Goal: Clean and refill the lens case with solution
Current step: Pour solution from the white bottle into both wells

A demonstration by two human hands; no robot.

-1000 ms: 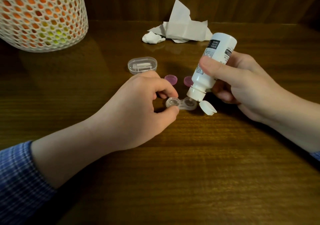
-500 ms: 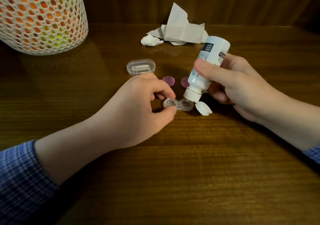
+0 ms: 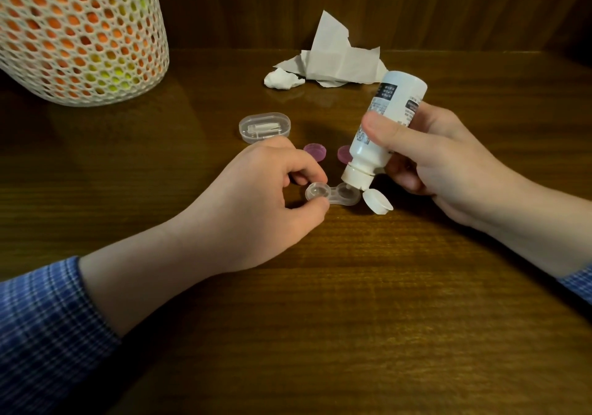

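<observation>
While the clear lens case (image 3: 331, 194) sits on the wooden table (image 3: 352, 318), left hand (image 3: 256, 203) pinching its left well, the right hand (image 3: 439, 161) grips the tilted solution bottle (image 3: 381, 133), nozzle over the right well, two pink caps (image 3: 315, 152) just behind.

Dark glossy wooden table (image 3: 352, 334), grain running left-right. Lying on it: clear twin-well plastic lens case (image 3: 333, 194) near centre; two small round pink caps (image 3: 315, 152) just behind the case, right one partly hidden; clear oval plastic box (image 3: 264, 127) further back left; crumpled white tissue paper (image 3: 333, 62) at the rear; white mesh-wrapped orange container (image 3: 80, 33) far left.
</observation>
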